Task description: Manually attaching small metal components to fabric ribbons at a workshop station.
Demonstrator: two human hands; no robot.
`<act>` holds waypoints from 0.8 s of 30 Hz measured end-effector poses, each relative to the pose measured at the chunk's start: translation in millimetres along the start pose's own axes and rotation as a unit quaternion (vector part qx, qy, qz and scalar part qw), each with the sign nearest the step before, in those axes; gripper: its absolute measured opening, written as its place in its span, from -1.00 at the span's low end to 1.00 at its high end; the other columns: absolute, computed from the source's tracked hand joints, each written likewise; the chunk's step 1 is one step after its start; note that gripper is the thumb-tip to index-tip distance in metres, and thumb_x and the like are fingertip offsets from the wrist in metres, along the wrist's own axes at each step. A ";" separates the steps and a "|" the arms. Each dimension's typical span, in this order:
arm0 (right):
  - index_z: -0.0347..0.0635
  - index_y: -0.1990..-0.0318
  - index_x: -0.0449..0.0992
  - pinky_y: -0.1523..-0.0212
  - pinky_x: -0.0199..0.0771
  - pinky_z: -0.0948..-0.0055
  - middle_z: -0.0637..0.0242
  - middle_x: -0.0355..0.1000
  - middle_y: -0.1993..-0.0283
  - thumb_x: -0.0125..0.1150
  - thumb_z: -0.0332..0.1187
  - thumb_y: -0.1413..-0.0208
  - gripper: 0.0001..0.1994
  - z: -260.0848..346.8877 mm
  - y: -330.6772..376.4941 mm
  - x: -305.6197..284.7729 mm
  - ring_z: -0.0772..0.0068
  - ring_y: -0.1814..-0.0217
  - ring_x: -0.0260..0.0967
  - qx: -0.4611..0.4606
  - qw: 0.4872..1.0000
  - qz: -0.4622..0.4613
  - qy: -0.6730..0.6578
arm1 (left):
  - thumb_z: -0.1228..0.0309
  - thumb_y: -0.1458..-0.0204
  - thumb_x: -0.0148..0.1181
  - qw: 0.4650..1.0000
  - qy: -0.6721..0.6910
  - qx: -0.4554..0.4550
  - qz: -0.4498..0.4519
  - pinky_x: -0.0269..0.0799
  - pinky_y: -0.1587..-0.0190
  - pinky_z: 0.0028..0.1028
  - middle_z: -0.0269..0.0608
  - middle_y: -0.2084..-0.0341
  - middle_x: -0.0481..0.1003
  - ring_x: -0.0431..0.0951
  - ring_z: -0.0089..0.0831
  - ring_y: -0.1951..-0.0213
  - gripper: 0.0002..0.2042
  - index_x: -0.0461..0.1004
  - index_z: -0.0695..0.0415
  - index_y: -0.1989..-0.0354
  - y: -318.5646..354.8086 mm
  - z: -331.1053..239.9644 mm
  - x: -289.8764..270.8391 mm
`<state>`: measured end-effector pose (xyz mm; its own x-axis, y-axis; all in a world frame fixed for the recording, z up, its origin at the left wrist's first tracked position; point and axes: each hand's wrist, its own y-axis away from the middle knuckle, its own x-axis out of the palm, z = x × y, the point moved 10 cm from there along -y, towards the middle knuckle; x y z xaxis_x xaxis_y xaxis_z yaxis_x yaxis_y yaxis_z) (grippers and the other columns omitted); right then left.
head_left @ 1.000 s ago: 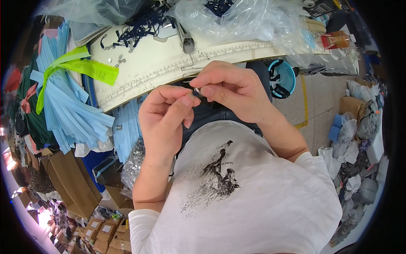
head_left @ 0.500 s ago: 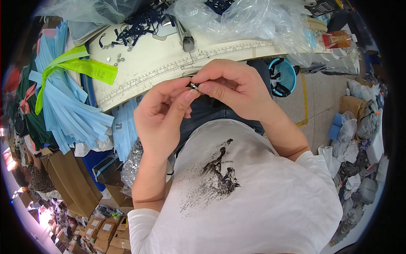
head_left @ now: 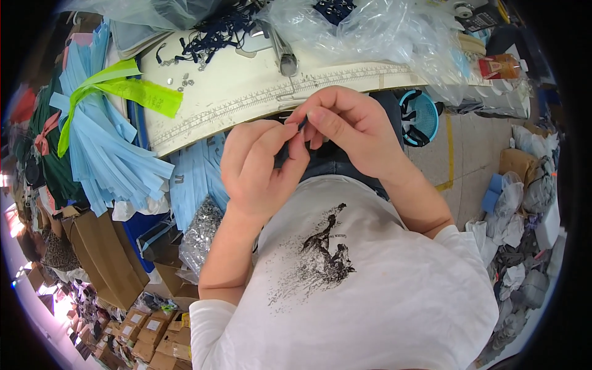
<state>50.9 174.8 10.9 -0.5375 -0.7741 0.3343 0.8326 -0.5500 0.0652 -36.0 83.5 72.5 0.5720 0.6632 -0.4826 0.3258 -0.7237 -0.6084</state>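
Observation:
Just in front of the table edge, both my hands meet with fingertips pinched. A small dark strip (head_left: pixel 302 124) sits between them, mostly covered by the fingers; its exact kind is too small to make out. My left hand (head_left: pixel 258 161) grips its near end between thumb and forefinger. From the other side, the thumb and forefinger of my right hand (head_left: pixel 353 132) close on it. On the white table beyond lies a heap of navy cord pieces (head_left: pixel 219 36), with small silvery metal bits (head_left: pixel 186 81) beside it.
A metal tool (head_left: pixel 287 61) lies by the ruler markings (head_left: pixel 259 97) along the table edge. Light-blue strips (head_left: pixel 102 148) and a bright green ribbon (head_left: pixel 148 95) hang at the left. Clear plastic (head_left: pixel 370 37) covers the back. A turquoise basket (head_left: pixel 420 117) stands right.
My left hand has turned, its fingers now curled over toward the right hand. The small dark piece has shifted slightly right and tilted. The whole view has moved a little.

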 end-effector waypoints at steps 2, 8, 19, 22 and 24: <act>-0.30 0.13 0.45 0.23 0.42 0.64 0.35 0.47 0.20 0.05 -0.36 -0.27 -0.82 1.3 -0.8 -3.7 0.67 0.27 0.35 -0.029 0.999 -0.034 -0.003 | 0.68 0.32 0.32 1.000 0.003 0.025 -0.010 0.42 0.44 -0.46 -0.17 0.44 0.52 0.50 -0.30 0.46 -0.72 0.48 0.21 0.35 0.7 -1.0 -2.7; -0.28 0.10 0.39 0.24 0.42 0.64 0.37 0.41 0.23 0.03 -0.44 -0.26 -0.86 -0.6 3.4 -4.7 0.67 0.27 0.35 -0.054 0.996 -0.064 -0.041 | 0.69 0.29 0.29 0.980 0.174 -0.090 -0.016 0.42 0.39 -0.56 -0.18 0.42 0.53 0.49 -0.45 0.48 -0.73 0.46 0.24 0.34 9.2 25.0 1.1; -0.20 0.30 0.48 0.31 0.41 0.49 0.32 0.41 0.32 0.19 -0.62 0.06 -0.84 52.3 14.3 25.6 0.40 0.28 0.41 -0.285 0.906 0.054 0.308 | 0.61 0.31 0.35 0.987 0.061 -0.122 0.087 0.38 0.45 -0.52 -0.26 0.51 0.48 0.46 -0.44 0.52 -0.74 0.49 0.16 0.37 2.4 22.3 7.4; -0.19 0.39 0.50 0.32 0.42 0.42 0.28 0.41 0.34 0.20 -0.62 0.17 -0.85 46.0 12.2 29.8 0.25 0.30 0.40 -0.252 0.919 0.049 0.299 | 0.56 0.37 0.36 0.989 -0.013 -0.095 0.112 0.39 0.45 -0.41 -0.25 0.53 0.47 0.48 -0.31 0.48 -0.73 0.47 0.14 0.41 2.1 18.0 13.0; -0.20 0.37 0.50 0.32 0.43 0.40 0.28 0.41 0.35 0.27 -0.55 0.16 -0.85 44.9 11.3 31.8 0.29 0.31 0.40 -0.247 0.911 0.045 0.327 | 0.55 0.40 0.36 0.988 -0.041 -0.089 0.117 0.39 0.44 -0.35 -0.24 0.53 0.46 0.48 -0.24 0.46 -0.72 0.45 0.14 0.43 4.3 18.2 14.5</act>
<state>49.2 158.0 64.5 -0.5692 -0.7553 -0.3248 0.8023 -0.4240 -0.4201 -40.0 93.4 51.4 0.5861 0.4826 -0.6508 0.3233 -0.8758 -0.3583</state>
